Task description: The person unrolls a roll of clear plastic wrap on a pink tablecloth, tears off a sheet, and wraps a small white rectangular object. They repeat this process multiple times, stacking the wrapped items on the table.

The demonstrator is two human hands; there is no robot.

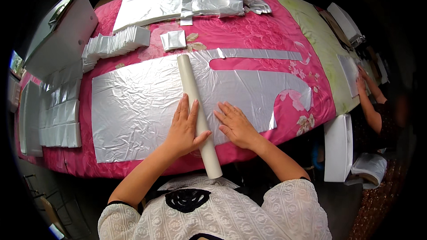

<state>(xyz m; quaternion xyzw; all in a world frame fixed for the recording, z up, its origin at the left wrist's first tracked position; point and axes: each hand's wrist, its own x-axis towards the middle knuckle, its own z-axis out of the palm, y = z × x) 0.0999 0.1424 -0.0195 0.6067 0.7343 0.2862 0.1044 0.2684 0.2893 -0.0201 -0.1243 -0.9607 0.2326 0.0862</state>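
Note:
A silvery plastic apron lies spread flat and wrinkled, its straps and curved cutouts toward the right. Across its middle rests a long off-white tube, slanting so that its near end juts past the table edge. My left hand lies over the tube, with the thumb across it and the fingers stretched out and apart. Just right of the tube, my right hand presses flat on the apron, fingers extended and holding nothing.
Pink floral cloth covers the table. Folded silvery packets stand in a row, with more packets stacked at left. Behind lies a pile of aprons. A white foam box stands at right, near another person's hands.

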